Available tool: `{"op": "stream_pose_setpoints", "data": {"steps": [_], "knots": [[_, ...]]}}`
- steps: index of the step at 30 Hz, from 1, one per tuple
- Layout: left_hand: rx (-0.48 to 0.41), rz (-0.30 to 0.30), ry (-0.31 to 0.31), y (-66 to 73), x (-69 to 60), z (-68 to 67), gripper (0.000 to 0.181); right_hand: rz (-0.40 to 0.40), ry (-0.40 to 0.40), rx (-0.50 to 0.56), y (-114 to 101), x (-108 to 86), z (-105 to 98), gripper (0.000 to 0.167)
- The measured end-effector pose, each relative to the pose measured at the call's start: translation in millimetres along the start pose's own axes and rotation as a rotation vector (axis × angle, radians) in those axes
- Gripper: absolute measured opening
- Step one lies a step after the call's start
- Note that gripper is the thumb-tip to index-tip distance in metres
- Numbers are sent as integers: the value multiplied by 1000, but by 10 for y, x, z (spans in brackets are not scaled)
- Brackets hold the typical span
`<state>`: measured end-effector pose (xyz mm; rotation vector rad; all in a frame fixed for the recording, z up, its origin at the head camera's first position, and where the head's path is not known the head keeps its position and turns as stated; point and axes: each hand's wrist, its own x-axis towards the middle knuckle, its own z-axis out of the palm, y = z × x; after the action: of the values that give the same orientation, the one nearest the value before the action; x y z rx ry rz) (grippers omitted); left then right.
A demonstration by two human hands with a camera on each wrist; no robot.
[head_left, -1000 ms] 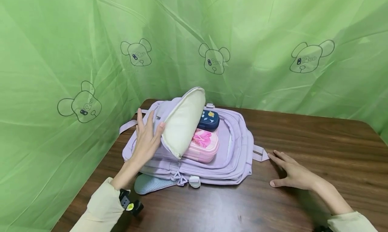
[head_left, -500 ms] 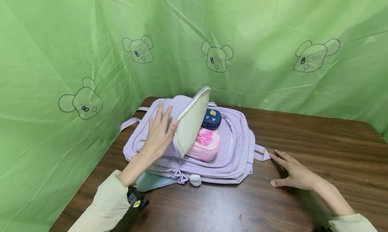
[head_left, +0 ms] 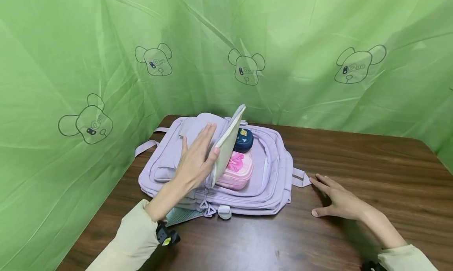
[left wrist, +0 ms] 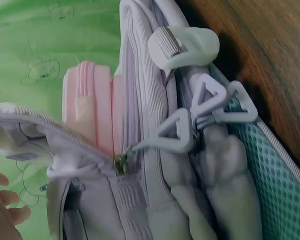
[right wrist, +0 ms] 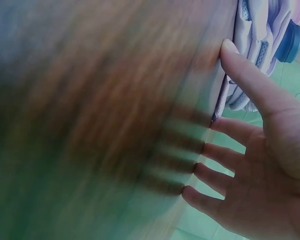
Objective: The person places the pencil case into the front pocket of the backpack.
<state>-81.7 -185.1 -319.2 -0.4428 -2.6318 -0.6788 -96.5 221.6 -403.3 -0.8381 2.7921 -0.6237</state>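
A lilac backpack [head_left: 279,172] lies flat on the table, its front pocket unzipped. The pocket's flap [head_left: 227,149] stands nearly upright, cream lining facing right. Against the flap's outer side, my left hand [head_left: 196,161] presses with extended fingers. In the pocket, partly behind the flap, sit a pink case [head_left: 238,176] with a flower picture and a navy case [head_left: 243,140] with a planet picture. Triangular zipper pulls [left wrist: 172,135] dangle at the pocket's near corner in the left wrist view. My right hand [head_left: 339,200] rests fingertips on the table, spread, beside the backpack's strap tab [head_left: 301,178].
The brown wooden table [head_left: 375,161] extends to the right of the backpack and in front of it. Green cloth [head_left: 290,47] with bear-head drawings hangs behind and on the left. A loose strap [head_left: 146,147] lies at the backpack's left side.
My left hand has moved right, pushing the flap from leaning left to almost upright, so it covers more of the two cases. My right hand stays in place.
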Motion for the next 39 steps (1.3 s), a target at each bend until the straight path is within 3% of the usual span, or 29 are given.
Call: {"op": "stream_pose_setpoints", "data": {"steps": [8,19,27,33,39], "knots": [[-11,48,-79,124,28,127,79,-5,-2,-8,-8,3,-12,95],[24,117,-125,244,40,285,77,5,-19,10,-34,18,12,96],[38,142,-108,267,20,395,78,-3,-15,6,-32,10,-3,95],[126,166,-122,302,6,473,69,-1,-25,9,-38,2,6,95],[223,171,-92,348,10,562,61,1,-19,4,-22,9,-13,95]]}}
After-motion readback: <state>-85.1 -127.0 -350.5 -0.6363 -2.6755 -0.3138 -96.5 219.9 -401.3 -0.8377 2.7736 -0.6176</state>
